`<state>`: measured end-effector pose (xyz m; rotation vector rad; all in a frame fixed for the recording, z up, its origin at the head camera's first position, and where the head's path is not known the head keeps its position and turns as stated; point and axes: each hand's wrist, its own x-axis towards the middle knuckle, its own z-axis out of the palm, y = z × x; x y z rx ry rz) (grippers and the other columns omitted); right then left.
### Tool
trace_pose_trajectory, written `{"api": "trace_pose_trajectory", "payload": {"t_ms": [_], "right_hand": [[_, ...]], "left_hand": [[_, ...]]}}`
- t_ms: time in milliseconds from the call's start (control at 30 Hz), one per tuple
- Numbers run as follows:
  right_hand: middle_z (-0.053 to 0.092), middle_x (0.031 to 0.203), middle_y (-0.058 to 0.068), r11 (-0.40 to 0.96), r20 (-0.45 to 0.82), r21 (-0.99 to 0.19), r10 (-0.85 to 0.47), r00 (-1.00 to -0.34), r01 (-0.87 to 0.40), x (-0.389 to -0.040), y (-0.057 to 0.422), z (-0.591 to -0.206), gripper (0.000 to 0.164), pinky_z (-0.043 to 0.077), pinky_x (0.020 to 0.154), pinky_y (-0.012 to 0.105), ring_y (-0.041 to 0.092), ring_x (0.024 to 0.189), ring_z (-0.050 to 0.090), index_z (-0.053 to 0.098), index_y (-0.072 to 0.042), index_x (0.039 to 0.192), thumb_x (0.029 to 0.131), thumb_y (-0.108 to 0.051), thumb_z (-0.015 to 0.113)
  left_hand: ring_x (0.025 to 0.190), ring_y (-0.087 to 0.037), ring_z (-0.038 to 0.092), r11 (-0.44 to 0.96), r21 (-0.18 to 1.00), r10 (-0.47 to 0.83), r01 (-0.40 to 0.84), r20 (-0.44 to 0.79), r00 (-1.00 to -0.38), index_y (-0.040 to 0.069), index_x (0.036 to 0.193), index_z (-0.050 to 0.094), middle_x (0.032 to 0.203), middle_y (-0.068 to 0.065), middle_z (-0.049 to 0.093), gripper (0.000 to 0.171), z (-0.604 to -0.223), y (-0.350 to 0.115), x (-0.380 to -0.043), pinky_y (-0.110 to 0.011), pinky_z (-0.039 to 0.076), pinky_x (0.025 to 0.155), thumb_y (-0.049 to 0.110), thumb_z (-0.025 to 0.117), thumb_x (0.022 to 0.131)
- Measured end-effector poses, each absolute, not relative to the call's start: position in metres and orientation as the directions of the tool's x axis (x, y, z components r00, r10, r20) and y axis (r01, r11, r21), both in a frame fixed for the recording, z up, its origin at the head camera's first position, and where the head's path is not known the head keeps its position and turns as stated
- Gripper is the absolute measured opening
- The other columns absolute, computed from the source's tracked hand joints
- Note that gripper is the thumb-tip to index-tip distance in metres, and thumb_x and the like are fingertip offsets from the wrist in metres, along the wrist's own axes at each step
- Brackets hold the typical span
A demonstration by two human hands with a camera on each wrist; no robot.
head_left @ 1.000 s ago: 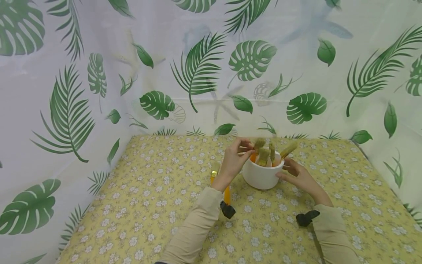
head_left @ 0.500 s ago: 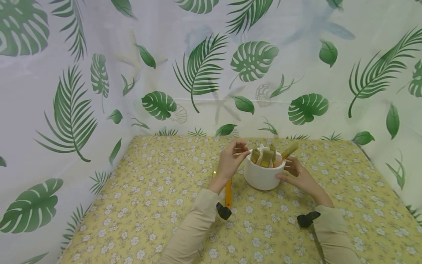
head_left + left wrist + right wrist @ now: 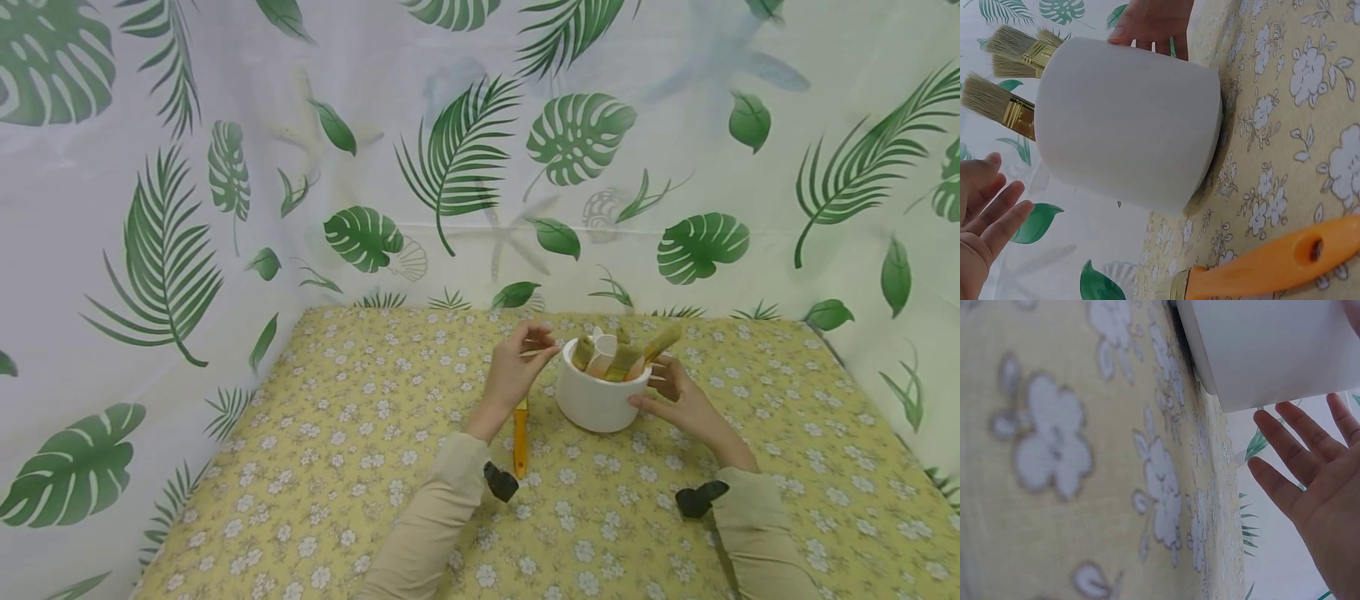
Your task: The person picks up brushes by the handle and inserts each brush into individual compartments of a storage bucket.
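A white round pot stands on the table with several paintbrushes in it, bristles up. One paintbrush leans out over the right rim. My left hand is just left of the rim, apart from the pot and holding nothing; its fingers look loosely extended in the left wrist view. At the pot's right side, my right hand touches the wall with thumb and fingertips, its fingers fairly straight. Near my left wrist lies a paintbrush with an orange handle.
The table has a yellow flowered cloth. White leaf-printed curtains hang behind it and at both sides. Among the brushes in the pot a pale, rounded piece shows.
My left hand has drawn away leftward from a brush at the pot's left rim, which sits lower in the pot. The front brush has shifted rightward. My right hand stays at the pot.
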<state>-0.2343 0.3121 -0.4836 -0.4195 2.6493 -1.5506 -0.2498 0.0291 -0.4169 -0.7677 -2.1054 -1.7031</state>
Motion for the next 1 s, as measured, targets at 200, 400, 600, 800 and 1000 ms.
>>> {"api": "trace_pose_trajectory", "payload": {"t_ms": [200, 400, 600, 800, 1000], "right_hand": [[0.028, 0.142, 0.027, 0.467, 0.101, -0.859, -0.248, -0.963, -0.210, -0.235, 0.312, -0.484, 0.072, 0.040, 0.093, 0.062, 0.049, 0.127, 0.033, 0.015, -0.008, 0.140, 0.089, -0.024, 0.063], [0.027, 0.143, 0.026, 0.472, 0.090, -0.859, -0.247, -0.965, -0.200, -0.235, 0.312, -0.485, 0.073, 0.040, 0.093, 0.062, 0.049, 0.128, 0.032, 0.014, -0.009, 0.141, 0.089, -0.026, 0.063], [0.027, 0.144, 0.025, 0.462, 0.100, -0.861, -0.256, -0.961, -0.213, -0.234, 0.313, -0.483, 0.074, 0.040, 0.093, 0.061, 0.049, 0.129, 0.031, 0.014, -0.009, 0.144, 0.090, -0.025, 0.062], [0.025, 0.145, 0.026, 0.472, 0.096, -0.856, -0.261, -0.961, -0.213, -0.234, 0.315, -0.483, 0.076, 0.039, 0.094, 0.062, 0.048, 0.129, 0.031, 0.012, -0.008, 0.146, 0.091, -0.025, 0.061], [0.025, 0.146, 0.025, 0.469, 0.094, -0.857, -0.266, -0.959, -0.215, -0.234, 0.315, -0.483, 0.076, 0.039, 0.094, 0.062, 0.048, 0.129, 0.031, 0.012, -0.009, 0.147, 0.091, -0.024, 0.061]], "left_hand": [[0.090, -0.033, 0.065, 0.152, 0.782, 0.211, 0.604, 0.571, -0.793, -0.002, 0.106, 0.057, 0.097, -0.023, 0.064, 0.022, -0.421, 0.025, -0.251, -0.024, 0.055, 0.077, -0.001, 0.064, 0.085], [0.091, -0.025, 0.066, 0.179, 0.792, 0.224, 0.584, 0.545, -0.808, 0.004, 0.107, 0.058, 0.098, -0.018, 0.065, 0.022, -0.434, 0.020, -0.259, -0.025, 0.055, 0.079, 0.004, 0.064, 0.086], [0.090, -0.024, 0.066, 0.205, 0.794, 0.223, 0.572, 0.531, -0.817, 0.005, 0.107, 0.058, 0.099, -0.017, 0.065, 0.023, -0.451, 0.018, -0.274, -0.023, 0.055, 0.078, 0.006, 0.065, 0.085], [0.091, -0.026, 0.066, 0.213, 0.789, 0.216, 0.576, 0.537, -0.815, 0.003, 0.107, 0.058, 0.099, -0.019, 0.065, 0.023, -0.455, 0.016, -0.276, -0.031, 0.055, 0.079, 0.004, 0.065, 0.085], [0.092, -0.021, 0.065, 0.235, 0.784, 0.229, 0.575, 0.530, -0.816, 0.004, 0.107, 0.059, 0.099, -0.011, 0.066, 0.023, -0.453, 0.011, -0.275, -0.027, 0.054, 0.082, 0.014, 0.065, 0.086]]}}
